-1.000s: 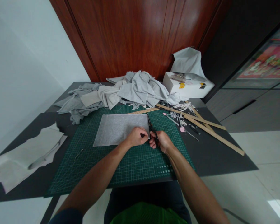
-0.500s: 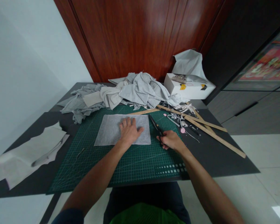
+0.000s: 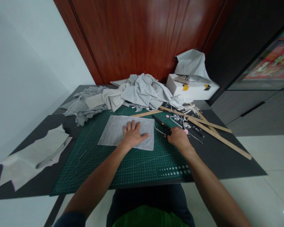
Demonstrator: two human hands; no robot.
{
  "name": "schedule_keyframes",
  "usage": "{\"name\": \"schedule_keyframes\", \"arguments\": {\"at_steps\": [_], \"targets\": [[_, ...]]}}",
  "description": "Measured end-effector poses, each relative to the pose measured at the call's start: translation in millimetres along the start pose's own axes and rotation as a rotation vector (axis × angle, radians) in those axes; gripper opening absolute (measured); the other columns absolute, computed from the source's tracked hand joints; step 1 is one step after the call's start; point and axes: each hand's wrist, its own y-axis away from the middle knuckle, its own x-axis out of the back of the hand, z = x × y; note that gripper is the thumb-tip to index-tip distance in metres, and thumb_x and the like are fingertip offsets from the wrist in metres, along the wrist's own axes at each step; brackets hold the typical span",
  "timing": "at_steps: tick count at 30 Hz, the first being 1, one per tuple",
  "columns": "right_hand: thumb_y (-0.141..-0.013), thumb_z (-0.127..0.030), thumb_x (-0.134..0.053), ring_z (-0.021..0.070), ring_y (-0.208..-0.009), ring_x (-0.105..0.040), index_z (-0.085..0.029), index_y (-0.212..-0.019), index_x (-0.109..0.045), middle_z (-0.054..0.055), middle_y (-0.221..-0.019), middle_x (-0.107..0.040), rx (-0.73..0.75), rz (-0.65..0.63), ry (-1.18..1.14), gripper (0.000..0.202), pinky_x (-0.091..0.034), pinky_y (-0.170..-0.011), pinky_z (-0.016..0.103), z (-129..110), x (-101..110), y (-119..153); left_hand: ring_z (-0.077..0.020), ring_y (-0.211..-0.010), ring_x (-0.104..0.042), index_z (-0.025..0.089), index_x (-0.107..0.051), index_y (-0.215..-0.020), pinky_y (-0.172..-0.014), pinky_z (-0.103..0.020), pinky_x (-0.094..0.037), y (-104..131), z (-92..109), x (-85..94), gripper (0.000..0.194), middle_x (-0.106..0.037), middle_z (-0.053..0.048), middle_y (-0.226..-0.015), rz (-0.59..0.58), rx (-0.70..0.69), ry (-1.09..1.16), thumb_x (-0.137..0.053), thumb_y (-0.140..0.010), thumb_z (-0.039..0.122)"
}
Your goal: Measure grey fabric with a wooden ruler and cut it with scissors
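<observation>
My left hand (image 3: pixel 133 136) lies flat with its fingers spread on a light grey piece of fabric (image 3: pixel 111 132), roughly rectangular. Under the fabric is a green cutting mat (image 3: pixel 132 167) with a printed grid. Off the fabric's right edge, my right hand (image 3: pixel 178 138) is wrapped round the handles of black scissors (image 3: pixel 161 124), whose blades point away and to the left. A thin pale strip (image 3: pixel 159 130) curves between the fabric's right edge and the scissors. The scissors' handles are mostly hidden by my fingers.
Heaped grey cloth (image 3: pixel 144 91) runs along the back, beside a white box (image 3: pixel 191 90). A wooden ruler (image 3: pixel 146 113), wooden strips (image 3: pixel 220 142) and cord scraps (image 3: pixel 180 119) lie to the right. Cut pale fabric (image 3: pixel 38 154) lies at the left.
My right hand and the scissors have shifted right, away from the fabric. The thin strip now shows beside the fabric's right edge. The fabric has turned slightly under my left hand.
</observation>
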Motion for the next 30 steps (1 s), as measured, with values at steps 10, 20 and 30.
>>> {"name": "schedule_keyframes", "arguments": {"at_steps": [10,20,30], "targets": [[-0.084,-0.031,-0.080,0.0354,-0.119,-0.071,-0.004,-0.128,-0.071,0.026,-0.124,-0.074,0.062,-0.200,0.074,0.052,-0.056,-0.094,0.036,3,15,-18,-0.0445,-0.162,-0.008,0.021,-0.027,-0.166,-0.126,-0.067,-0.012,1,-2,14.6,0.104,-0.014,-0.018,-0.177,-0.150,-0.140,0.003,-0.058,-0.085,0.078],[-0.083,-0.025,-0.078,0.0320,-0.118,-0.071,-0.008,-0.118,-0.074,0.021,-0.122,-0.075,0.088,-0.173,0.008,0.039,-0.055,-0.094,0.034,7,15,-13,-0.0361,-0.164,-0.002,0.031,-0.030,-0.166,-0.129,-0.063,-0.004,-6,-23,26.6,0.110,-0.012,-0.012,-0.178,-0.320,-0.464,0.015,-0.079,-0.073,0.065],[-0.097,-0.019,-0.057,0.0251,-0.106,-0.075,-0.017,-0.104,-0.080,0.013,-0.108,-0.080,0.180,0.013,-0.185,0.024,-0.053,-0.091,0.029,-46,-8,-21,-0.0259,-0.128,-0.062,0.022,-0.076,-0.122,-0.116,-0.040,-0.042,-42,-28,25.3,0.032,-0.074,-0.009,-0.131,0.114,-0.324,0.205,-0.059,-0.096,0.032]]}}
